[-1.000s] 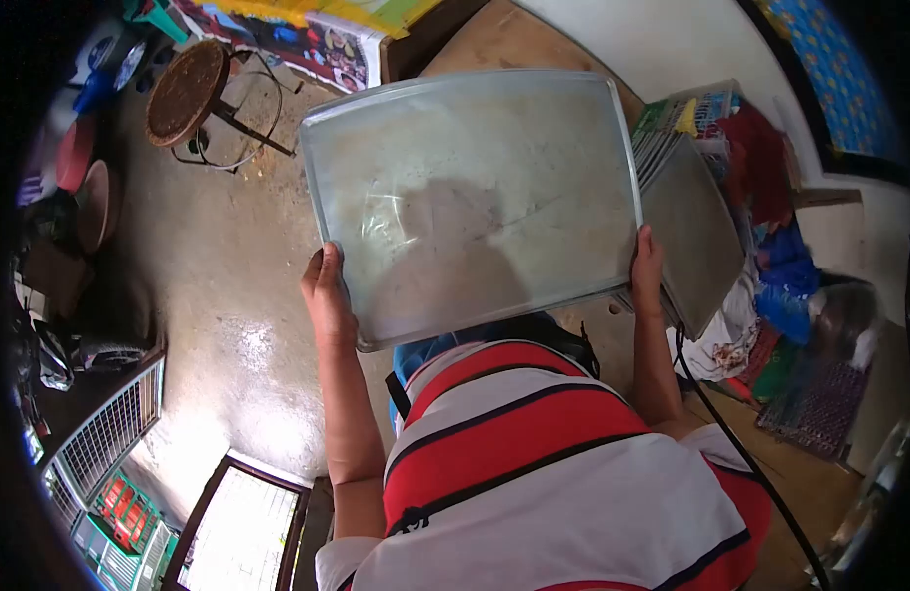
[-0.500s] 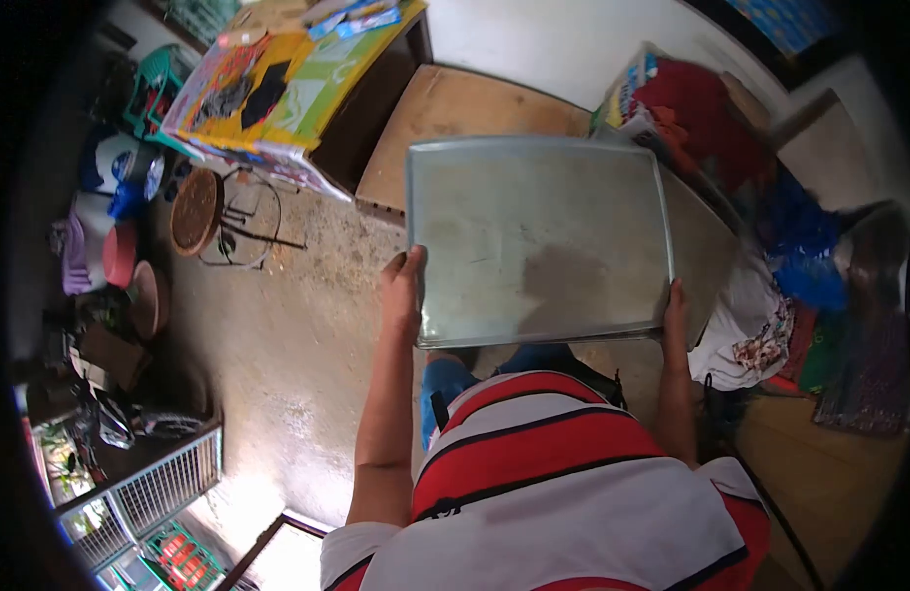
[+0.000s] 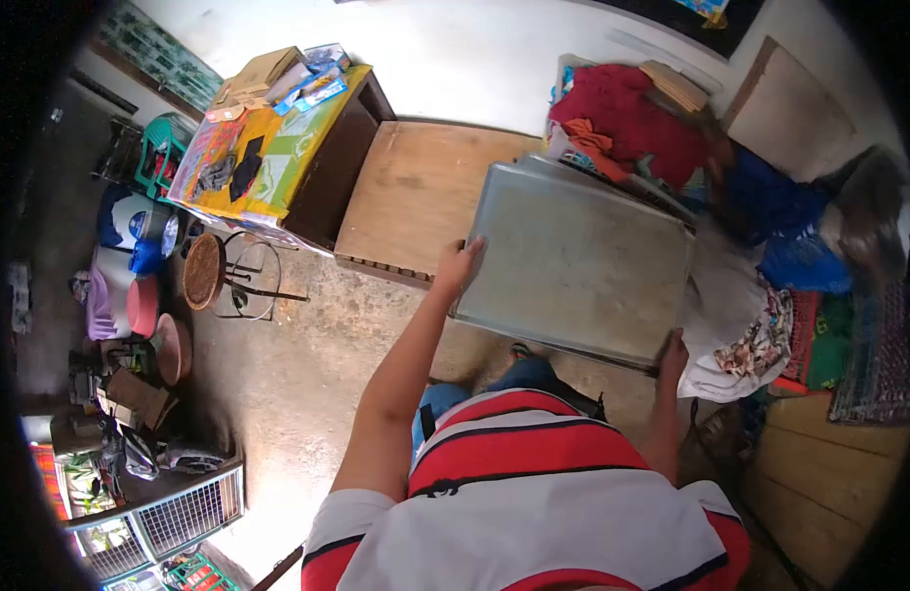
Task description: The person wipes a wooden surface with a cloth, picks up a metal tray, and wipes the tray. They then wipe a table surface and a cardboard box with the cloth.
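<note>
A large, flat, rectangular grey tray point(image 3: 578, 264) with a raised rim is held out in front of my body, tilted to the right. My left hand point(image 3: 459, 264) grips its left edge, thumb on top. At the near right corner, my right hand point(image 3: 674, 357) is closed on the same tray. Dark edges under the near side hint at a second layer below, but I cannot make it out. Most fingers of both hands are hidden beneath the tray.
A low wooden platform point(image 3: 416, 187) lies ahead, beside a table with a colourful cover point(image 3: 288, 163). Piled clothes point(image 3: 627, 118) and a white cloth point(image 3: 723, 340) are on the right. A round stool point(image 3: 205, 272) and a pink basin point(image 3: 142, 305) stand left.
The tray has swung to the right and tilted, its right side now lower. Both hands have kept hold of it. My view has shifted, showing more of the wall and platform.
</note>
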### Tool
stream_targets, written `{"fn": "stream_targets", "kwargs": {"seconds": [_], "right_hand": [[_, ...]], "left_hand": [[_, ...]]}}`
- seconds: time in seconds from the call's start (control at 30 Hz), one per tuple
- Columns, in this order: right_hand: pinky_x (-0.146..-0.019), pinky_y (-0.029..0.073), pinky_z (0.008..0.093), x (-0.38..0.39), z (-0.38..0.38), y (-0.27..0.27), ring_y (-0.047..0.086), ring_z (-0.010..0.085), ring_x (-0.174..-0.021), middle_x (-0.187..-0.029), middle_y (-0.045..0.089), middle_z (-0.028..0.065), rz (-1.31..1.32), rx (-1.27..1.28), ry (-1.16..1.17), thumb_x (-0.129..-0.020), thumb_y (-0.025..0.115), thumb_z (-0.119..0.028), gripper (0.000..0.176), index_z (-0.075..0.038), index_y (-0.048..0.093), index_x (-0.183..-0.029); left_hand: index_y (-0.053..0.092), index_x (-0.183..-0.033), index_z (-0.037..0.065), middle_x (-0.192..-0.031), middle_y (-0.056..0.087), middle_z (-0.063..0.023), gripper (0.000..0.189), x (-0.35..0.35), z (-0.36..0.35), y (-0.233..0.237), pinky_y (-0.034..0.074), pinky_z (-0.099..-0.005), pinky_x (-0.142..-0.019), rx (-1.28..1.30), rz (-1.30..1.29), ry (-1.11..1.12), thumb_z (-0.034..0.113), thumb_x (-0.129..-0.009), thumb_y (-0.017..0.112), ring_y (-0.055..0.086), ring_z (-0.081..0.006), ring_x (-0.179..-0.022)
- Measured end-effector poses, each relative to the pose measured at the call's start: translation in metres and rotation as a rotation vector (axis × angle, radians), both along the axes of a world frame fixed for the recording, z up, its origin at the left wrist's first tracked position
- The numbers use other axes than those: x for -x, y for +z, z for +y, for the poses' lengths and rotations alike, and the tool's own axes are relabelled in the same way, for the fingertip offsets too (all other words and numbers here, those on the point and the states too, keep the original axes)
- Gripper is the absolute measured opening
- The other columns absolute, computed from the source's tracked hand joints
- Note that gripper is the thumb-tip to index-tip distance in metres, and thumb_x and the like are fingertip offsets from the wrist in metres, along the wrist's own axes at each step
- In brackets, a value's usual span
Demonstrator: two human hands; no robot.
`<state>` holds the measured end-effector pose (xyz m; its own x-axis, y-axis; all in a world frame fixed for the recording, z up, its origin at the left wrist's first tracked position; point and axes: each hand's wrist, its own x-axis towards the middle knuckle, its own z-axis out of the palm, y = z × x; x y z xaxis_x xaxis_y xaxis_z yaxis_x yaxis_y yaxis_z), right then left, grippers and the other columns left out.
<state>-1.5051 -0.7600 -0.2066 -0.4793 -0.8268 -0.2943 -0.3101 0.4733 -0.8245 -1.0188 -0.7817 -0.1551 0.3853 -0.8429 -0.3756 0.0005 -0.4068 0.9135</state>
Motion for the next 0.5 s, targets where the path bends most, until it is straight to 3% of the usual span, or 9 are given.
{"fn": "stream_targets", "kwargs": {"seconds": [0.1, 0.2, 0.23, 0.3, 0.4, 0.5], "right_hand": [[-0.077, 0.045, 0.0372, 0.014, 0.001, -0.014, 0.058, 0.0251, -0.079, -0.086, 0.067, 0.0153, 0.088, 0.066, 0.033, -0.096, 0.046, -0.052, 0.064, 0.009, 0.064, -0.098], [-0.089, 0.042, 0.0399, 0.027, -0.003, -0.037, 0.058, 0.0359, -0.100, -0.109, 0.062, 0.0249, 0.110, -0.084, 0.071, -0.096, 0.043, -0.053, 0.063, 0.006, 0.058, -0.114], [-0.090, 0.042, 0.0420, 0.013, 0.002, -0.019, 0.057, 0.0384, -0.103, -0.111, 0.060, 0.0260, 0.104, 0.004, 0.065, -0.096, 0.044, -0.052, 0.061, 0.004, 0.057, -0.116], [-0.090, 0.042, 0.0440, -0.011, 0.005, -0.003, 0.058, 0.0393, -0.102, -0.114, 0.059, 0.0248, 0.204, 0.187, -0.001, -0.094, 0.047, -0.048, 0.055, 0.002, 0.057, -0.115], [-0.092, 0.040, 0.0464, -0.007, 0.000, 0.012, 0.054, 0.0406, -0.106, -0.118, 0.058, 0.0237, 0.339, 0.071, 0.166, -0.091, 0.052, -0.044, 0.051, 0.000, 0.058, -0.117], [-0.094, 0.039, 0.0481, -0.004, -0.002, 0.027, 0.050, 0.0411, -0.110, -0.120, 0.058, 0.0229, 0.676, -0.047, 0.302, -0.090, 0.055, -0.040, 0.049, -0.002, 0.059, -0.120]], "left_hand": [[0.064, -0.100, -0.012, -0.090, 0.067, -0.0244, 0.070, -0.002, -0.030, -0.029, 0.050, -0.0399, -0.077, -0.072, -0.291, -0.128, 0.056, -0.081, 0.063, 0.067, -0.0330, -0.088], [0.063, -0.102, -0.013, -0.093, 0.067, -0.0281, 0.080, -0.001, -0.052, -0.032, 0.050, -0.0419, -0.081, -0.180, -0.412, -0.197, 0.064, -0.077, 0.062, 0.066, -0.0369, -0.094], [0.063, -0.103, -0.013, -0.095, 0.066, -0.0282, 0.082, -0.005, -0.058, -0.036, 0.050, -0.0419, -0.081, -0.189, -0.427, -0.196, 0.065, -0.076, 0.062, 0.065, -0.0370, -0.095], [0.062, -0.105, -0.013, -0.098, 0.066, -0.0285, 0.086, 0.001, -0.062, -0.032, 0.050, -0.0420, -0.081, -0.199, -0.436, -0.187, 0.067, -0.075, 0.061, 0.065, -0.0378, -0.096], [0.060, -0.112, -0.011, -0.111, 0.062, -0.0298, 0.087, -0.004, -0.072, -0.018, 0.049, -0.0427, -0.084, -0.258, -0.423, -0.236, 0.068, -0.075, 0.060, 0.062, -0.0390, -0.103], [0.060, -0.115, -0.007, -0.118, 0.058, -0.0307, 0.083, -0.005, -0.071, -0.020, 0.047, -0.0418, -0.089, -0.233, -0.684, -0.326, 0.067, -0.076, 0.061, 0.059, -0.0384, -0.110]]}}
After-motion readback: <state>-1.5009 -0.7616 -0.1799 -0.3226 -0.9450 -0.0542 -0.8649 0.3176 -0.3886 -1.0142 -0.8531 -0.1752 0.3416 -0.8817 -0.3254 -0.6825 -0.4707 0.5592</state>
